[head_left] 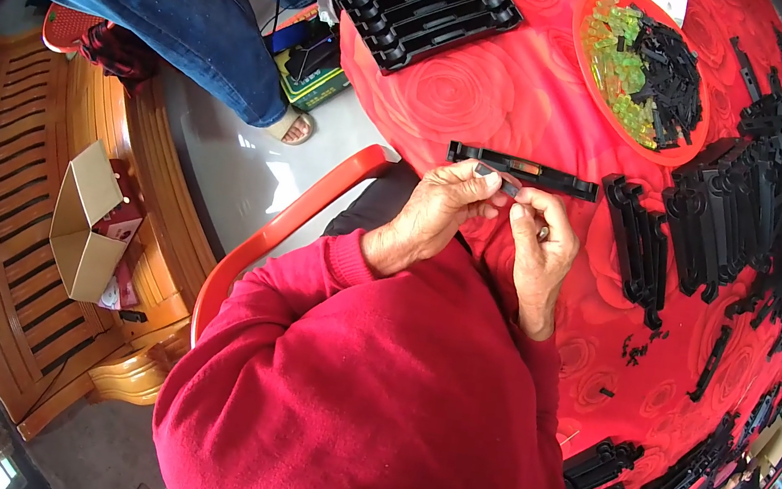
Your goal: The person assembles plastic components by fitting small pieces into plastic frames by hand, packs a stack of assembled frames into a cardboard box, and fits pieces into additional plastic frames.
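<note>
In the head view, the left hand (pixel 448 202) pinches a small dark piece (pixel 509 188) between thumb and fingers, in front of the person's red sweater (pixel 379 395). The piece's long axis slants from upper left to lower right, its right end pointing at the right hand (pixel 540 247). That hand's thumb and forefinger are drawn close together there; whether they grip it, I cannot tell. Just beyond, a long black holder (pixel 562 182) lies on the red tabletop (pixel 453 102), running left to right, its right end slightly nearer the person.
</note>
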Tool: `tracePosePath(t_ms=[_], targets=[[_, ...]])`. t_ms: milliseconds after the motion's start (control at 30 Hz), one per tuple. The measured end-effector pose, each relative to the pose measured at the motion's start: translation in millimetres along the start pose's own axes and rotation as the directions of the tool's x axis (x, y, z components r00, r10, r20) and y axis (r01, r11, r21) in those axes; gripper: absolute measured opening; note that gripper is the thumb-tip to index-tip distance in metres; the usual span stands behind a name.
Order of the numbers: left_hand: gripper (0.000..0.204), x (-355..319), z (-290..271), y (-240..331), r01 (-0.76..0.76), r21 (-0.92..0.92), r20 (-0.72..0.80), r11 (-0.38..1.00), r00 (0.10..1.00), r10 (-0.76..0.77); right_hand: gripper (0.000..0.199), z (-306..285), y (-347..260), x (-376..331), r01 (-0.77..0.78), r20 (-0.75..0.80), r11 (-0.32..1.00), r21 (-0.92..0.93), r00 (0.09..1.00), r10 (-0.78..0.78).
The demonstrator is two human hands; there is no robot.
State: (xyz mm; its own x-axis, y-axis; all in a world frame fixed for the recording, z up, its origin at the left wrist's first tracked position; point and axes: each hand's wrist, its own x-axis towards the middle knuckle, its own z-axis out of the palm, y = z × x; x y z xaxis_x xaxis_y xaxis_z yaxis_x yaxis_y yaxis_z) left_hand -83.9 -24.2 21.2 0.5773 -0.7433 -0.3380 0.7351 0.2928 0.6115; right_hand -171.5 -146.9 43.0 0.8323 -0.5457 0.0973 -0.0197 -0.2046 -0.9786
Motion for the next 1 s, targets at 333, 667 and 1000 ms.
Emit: tracePosePath(t_ms=[333, 667, 1000], targets=[[0.011, -5, 7, -3, 0.007, -0.044, -0.082, 0.999, 0.997, -0.011, 0.005, 2, -6, -1, -0.003, -0.022, 1.0, -0.008, 1.0, 0.002], [0.016, -5, 5, -11, -0.208, 0.392, -0.055, 0.896, 0.967, 0.248, 0.007, -6, 10, 7, -0.034, -0.167, 0.994, 0.103, 0.985, 0.05], [0.04, 15, -54, 29, -0.47, 0.844, 0.522, -0.258, 0.608, 0.599, 0.004, -35, 41, 45, -0.161, -0.064, 0.987, 0.011, 0.985, 0.161]])
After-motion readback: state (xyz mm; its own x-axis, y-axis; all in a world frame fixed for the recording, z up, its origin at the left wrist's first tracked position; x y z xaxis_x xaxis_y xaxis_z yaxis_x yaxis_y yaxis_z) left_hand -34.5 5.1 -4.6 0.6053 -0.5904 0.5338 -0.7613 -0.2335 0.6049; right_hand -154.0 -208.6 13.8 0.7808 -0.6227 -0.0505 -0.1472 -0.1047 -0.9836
